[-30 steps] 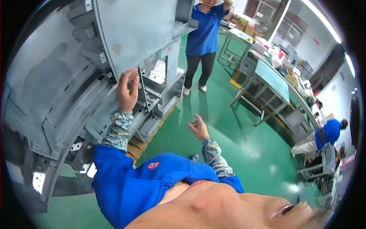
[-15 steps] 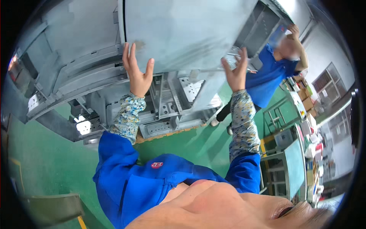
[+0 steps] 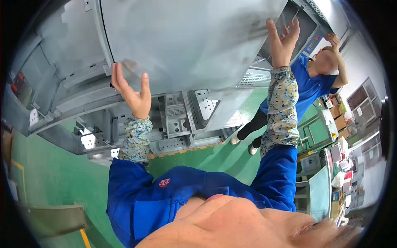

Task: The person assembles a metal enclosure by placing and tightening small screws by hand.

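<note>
You had both hands raised against the large grey sheet-metal panel (image 3: 186, 41) that filled the upper part of the view; your left hand (image 3: 131, 91) lay at the panel's lower left edge, fingers spread and thumb out, the grip wide open and flat against the metal rather than closed round anything; your right hand (image 3: 282, 39) reached the panel's upper right corner, fingers likewise spread, though whether they hooked over the edge I cannot tell. Below the panel stood a stack of grey metal frames and brackets (image 3: 182, 124) on the green floor (image 3: 53, 177); to the right of the panel a co-worker in a blue shirt (image 3: 314, 84) stood with 1 arm lifted toward the panel's far corner.
</note>
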Motion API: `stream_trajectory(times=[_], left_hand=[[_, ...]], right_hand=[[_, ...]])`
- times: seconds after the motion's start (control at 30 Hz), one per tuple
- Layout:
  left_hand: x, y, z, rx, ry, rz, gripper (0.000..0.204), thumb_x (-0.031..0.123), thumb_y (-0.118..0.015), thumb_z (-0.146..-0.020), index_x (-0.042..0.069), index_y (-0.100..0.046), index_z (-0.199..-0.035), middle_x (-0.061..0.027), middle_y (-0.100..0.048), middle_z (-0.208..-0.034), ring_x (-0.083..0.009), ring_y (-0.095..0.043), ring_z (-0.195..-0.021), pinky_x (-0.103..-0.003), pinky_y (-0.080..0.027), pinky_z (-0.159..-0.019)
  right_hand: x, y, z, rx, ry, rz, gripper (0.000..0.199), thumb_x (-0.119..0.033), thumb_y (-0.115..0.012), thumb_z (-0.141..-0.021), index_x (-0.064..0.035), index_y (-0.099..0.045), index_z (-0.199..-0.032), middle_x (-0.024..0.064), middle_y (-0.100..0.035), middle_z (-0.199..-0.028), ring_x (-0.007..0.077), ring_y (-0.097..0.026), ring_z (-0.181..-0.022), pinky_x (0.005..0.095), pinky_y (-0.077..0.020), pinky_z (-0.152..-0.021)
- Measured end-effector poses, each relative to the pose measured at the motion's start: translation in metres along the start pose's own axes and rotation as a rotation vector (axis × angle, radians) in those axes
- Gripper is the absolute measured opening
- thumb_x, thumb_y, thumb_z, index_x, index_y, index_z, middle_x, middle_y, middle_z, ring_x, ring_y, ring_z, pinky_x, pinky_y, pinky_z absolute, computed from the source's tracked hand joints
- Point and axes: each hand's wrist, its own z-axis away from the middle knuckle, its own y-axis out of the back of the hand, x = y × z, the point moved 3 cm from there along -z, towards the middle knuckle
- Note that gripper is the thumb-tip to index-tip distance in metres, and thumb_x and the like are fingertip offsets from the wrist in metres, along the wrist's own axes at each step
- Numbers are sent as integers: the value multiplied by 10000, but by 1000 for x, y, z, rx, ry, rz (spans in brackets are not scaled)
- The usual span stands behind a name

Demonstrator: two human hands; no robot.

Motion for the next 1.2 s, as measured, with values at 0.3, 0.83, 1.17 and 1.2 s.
stream_trajectory(times=[0.3, 0.83, 1.17, 1.2], left_hand=[[-7, -13, 3, 131, 65, 2, 533, 158, -595, -815, 14, -338, -1260, -144, -289, -1261, -249, -348, -1172, -376, -298, -977], [-27, -22, -18, 91, 179, 244, 507, 222, -643, -771, 7, -440, -1182, -154, -490, -1118, -218, -484, -1015, -320, -407, -824], [25, -38, -3, 119, -11, 60, 549, 246, -636, -753, -32, -436, -1182, -177, -573, -983, -283, -574, -908, -317, -427, -818], [24, -37, -3, 105, 36, 143, 488, 241, -601, -779, -38, -461, -1154, -187, -567, -995, -287, -567, -921, -314, -419, -829]], right_hand=[[48, -8, 5, -296, -393, -206, 477, -363, -659, -755, 48, -530, -958, 65, -557, -900, 112, -499, -806, 237, -391, -729], [68, 2, 20, -254, -290, -272, 474, -213, -622, -807, 44, -402, -1139, 68, -511, -985, 118, -485, -863, 229, -403, -748], [61, 12, 13, -103, -259, -339, 887, -341, -659, -756, 72, -95, -1302, 188, -228, -1317, 240, -266, -1202, 346, -199, -1010], [61, 13, 15, -120, -304, -361, 907, -351, -664, -750, 69, -84, -1307, 190, -210, -1326, 244, -254, -1210, 351, -192, -1014]])
